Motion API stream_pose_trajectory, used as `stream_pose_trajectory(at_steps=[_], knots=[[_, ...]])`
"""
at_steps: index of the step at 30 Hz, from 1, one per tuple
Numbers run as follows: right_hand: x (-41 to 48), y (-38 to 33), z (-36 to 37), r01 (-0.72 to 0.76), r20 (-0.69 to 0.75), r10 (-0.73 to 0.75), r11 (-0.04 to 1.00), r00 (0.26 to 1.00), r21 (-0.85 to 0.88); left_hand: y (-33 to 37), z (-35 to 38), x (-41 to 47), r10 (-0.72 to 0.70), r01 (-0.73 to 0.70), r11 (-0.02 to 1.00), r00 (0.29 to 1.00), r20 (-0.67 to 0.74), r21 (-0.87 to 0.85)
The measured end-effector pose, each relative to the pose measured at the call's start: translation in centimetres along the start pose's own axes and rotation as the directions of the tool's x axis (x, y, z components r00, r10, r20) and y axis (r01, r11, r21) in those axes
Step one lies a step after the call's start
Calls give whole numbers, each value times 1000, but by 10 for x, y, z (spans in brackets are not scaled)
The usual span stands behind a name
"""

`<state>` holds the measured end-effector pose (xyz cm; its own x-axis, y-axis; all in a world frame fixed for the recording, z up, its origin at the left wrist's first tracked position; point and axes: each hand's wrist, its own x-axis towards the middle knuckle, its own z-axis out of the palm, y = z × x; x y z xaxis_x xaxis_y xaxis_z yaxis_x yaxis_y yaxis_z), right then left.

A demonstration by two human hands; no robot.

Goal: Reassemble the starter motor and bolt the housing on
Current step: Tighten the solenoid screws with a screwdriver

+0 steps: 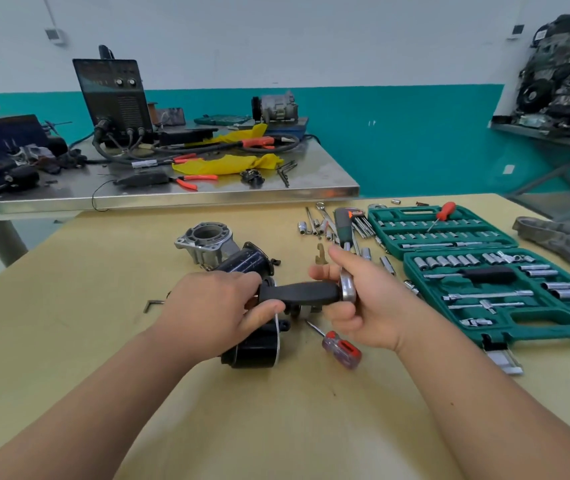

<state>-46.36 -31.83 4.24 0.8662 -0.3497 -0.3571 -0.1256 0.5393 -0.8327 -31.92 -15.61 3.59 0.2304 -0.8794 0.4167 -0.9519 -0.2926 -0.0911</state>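
A tan surface (pixel 68 341) fills the lower half of the frame, with both forearms reaching in from the bottom corners. Just below centre, the left hand (pixel 214 310) curls its fingers and thumb round the left end of a ratchet (pixel 299 292) with a black handle. The right hand (pixel 366 306) pinches the chrome head at the other end, so the tool lies level between the hands.

Directly under the left hand, a black starter motor (pixel 254 348) lies on its side on the surface. A screwdriver (pixel 340 348) with a red and clear handle lies just to its right. A small hex key (pixel 151 304) rests left of the hands.

Behind the hands stands a second black cylinder (pixel 248 263), and touching it further back is the bare aluminium housing (pixel 205 242), its round opening facing upward.

At right centre, an open green socket case (pixel 484 289) is spread flat, with loose sockets (pixel 314 226) scattered to its left.

Beyond the tan surface, a steel bench (pixel 207 192) crosses the left of the frame. It carries a black welder (pixel 113 95), yellow cloth (pixel 224 164) and orange-handled pliers (pixel 193 180). The wall (pixel 397 133) behind is teal below and white above, and an engine (pixel 567 74) sits in the upper right corner.
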Motion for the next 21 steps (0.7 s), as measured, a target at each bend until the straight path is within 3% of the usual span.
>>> stream_pose_trajectory(at_steps=[2,3,4,5,6,7,8,9,10,12,14,16,18,21], knots=[[-1,3,1,-41,44,34,989,998,145,3,1,0,-39,38,999,999,21,22],[0,3,0,-34,35,29,990,999,140,5,2,-1,-54,53,998,997,61,25],[2,3,-4,13,17,-14,999,1000,46,6,3,-2,-66,67,998,992,112,-3],[3,3,-9,106,13,-106,981,994,-164,7,3,0,-76,89,994,981,179,-62],[2,2,-14,236,47,-242,860,969,-453,5,0,2,-97,141,980,956,278,-141],[0,1,-17,362,139,-375,632,917,-685,1,-3,5,-122,227,945,912,392,-234],[-1,0,-20,449,253,-456,394,853,-802,-3,-7,8,-137,320,892,864,484,-318],[0,0,-20,503,344,-491,238,800,-831,-8,-10,10,-142,376,850,838,527,-368],[0,2,-19,536,392,-503,179,771,-825,-10,-13,12,-148,376,849,842,518,-370],[3,6,-13,498,343,-495,223,798,-838,-7,-15,15,-161,249,950,908,388,-187],[3,6,-9,316,130,-387,468,913,-825,2,-12,11,-130,118,991,967,218,66],[1,3,-6,118,-34,-188,739,982,-664,10,-7,4,-69,50,982,993,100,180],[-1,2,-5,28,-49,-62,855,997,-519,11,-8,-1,-35,37,986,999,-16,164],[-4,6,-7,-65,114,115,925,987,-373,3,-9,-7,29,-19,997,991,-132,75]])
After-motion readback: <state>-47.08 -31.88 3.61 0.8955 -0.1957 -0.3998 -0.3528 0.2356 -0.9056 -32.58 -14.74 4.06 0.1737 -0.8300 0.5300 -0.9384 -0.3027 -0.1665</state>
